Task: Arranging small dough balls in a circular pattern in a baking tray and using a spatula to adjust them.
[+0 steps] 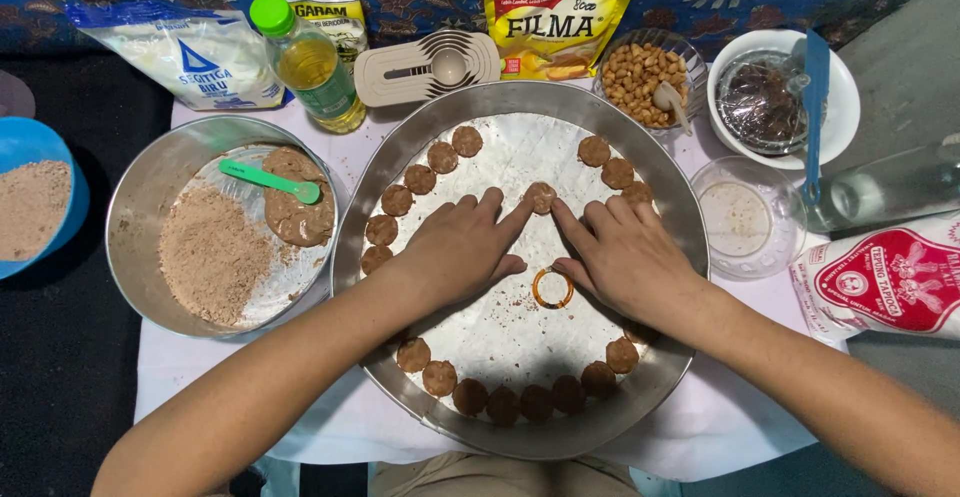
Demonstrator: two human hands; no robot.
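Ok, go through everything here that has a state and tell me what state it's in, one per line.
Left hand: bare, fingertips on the dough disc.
Right hand: bare, fingertips on the same disc.
Round tray: lined, discs set round its edge.
Ring cutter: lying flat, untouched.
Oil bottle: upright, green cap on.
Metal bowl: holds crumbs, dough and a green spoon.
Peanut bowl: nearly full.
Small glass bowl: nearly empty.
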